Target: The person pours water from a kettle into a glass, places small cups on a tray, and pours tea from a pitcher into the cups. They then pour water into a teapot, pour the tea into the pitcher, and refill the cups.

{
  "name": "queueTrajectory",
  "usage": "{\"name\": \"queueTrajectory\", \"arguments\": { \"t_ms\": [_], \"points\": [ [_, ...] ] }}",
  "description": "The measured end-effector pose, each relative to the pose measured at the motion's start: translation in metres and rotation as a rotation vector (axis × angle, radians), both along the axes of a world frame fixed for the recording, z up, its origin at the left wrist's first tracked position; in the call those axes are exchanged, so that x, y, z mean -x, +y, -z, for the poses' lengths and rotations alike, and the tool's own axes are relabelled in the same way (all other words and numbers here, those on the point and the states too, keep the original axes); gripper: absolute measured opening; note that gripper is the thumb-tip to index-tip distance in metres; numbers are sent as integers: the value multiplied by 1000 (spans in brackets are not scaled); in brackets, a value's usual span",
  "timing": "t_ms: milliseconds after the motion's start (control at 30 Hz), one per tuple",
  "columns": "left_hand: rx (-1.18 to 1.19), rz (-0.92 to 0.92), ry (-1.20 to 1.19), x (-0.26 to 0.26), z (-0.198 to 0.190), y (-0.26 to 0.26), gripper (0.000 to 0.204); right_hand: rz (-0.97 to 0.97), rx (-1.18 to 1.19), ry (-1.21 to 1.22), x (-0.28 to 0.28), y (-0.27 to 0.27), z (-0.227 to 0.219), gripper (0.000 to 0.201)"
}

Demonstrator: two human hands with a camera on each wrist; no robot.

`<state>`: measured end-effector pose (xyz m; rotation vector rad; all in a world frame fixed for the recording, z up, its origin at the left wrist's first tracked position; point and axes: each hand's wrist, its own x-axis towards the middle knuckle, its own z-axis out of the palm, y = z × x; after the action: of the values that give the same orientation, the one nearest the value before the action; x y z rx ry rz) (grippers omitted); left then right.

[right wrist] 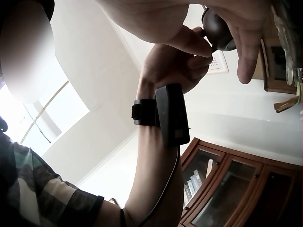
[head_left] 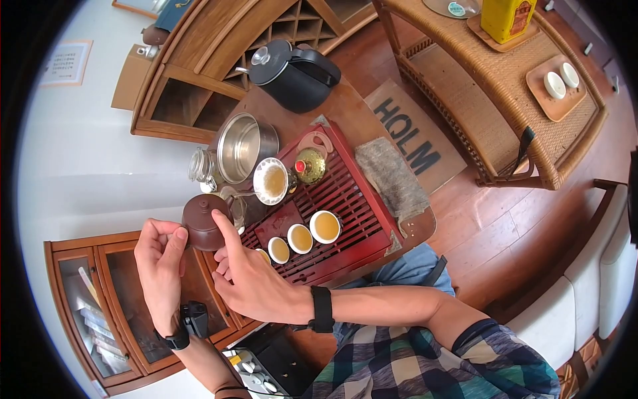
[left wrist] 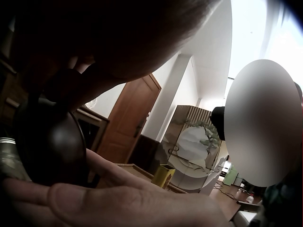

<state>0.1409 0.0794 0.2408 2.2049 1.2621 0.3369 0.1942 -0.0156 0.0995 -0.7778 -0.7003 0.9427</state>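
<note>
The dark brown teapot (head_left: 197, 214) is held up at the left edge of the tea tray. My left hand (head_left: 159, 263) pinches it at its near left side between thumb and fingers. My right hand (head_left: 262, 286) reaches across from the right, its index finger extended to the lid by the knob and its other fingers bent. Beside the teapot stands a clear glass vessel (head_left: 236, 207), partly hidden. A white patterned bowl (head_left: 271, 181) holds amber liquid. Several white cups (head_left: 300, 239) of amber liquid line the slatted red tray (head_left: 362, 223).
Behind the bowl stand a steel pot (head_left: 247, 147), a glass jar (head_left: 199, 166) and a black kettle (head_left: 296, 80). A greenish figure with a red top (head_left: 310, 165) sits on the tray. A grey cloth (head_left: 392, 176) lies at the table's right. A rattan shelf (head_left: 492, 73) stands beyond.
</note>
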Motion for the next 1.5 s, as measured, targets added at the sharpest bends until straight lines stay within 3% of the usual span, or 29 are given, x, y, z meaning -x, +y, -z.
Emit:
{"name": "queueTrajectory", "arguments": {
  "t_ms": [367,567,767,933,967,1067,1100,1133,1267,1500],
  "points": [
    [-8,10,-52,5,5,0,10,18,-3,-30,-3,2,1,91],
    [-15,-50,-244,15,24,0,10,105,-6,-146,-13,5,-1,90],
    [56,-104,-596,30,39,-8,10,185,-36,-291,-26,-6,-14,88],
    [5,-174,-821,50,48,-18,14,48,-22,-248,-27,-47,-16,65],
    [15,-170,-857,59,49,-19,15,213,-54,-350,-26,-54,-8,50],
    [-7,-237,-949,85,54,-31,13,327,-36,-460,-39,-81,16,28],
    [-23,-280,-971,93,55,-36,11,450,-36,-466,-37,-82,32,23],
    [-38,-303,-995,103,59,-40,11,382,32,-393,-44,-92,47,17],
    [-7,-392,-1043,146,93,-55,16,366,283,-145,-59,-118,75,7],
    [30,-509,-1087,176,180,-59,14,482,301,-175,-68,-109,106,25]
  ]
}}
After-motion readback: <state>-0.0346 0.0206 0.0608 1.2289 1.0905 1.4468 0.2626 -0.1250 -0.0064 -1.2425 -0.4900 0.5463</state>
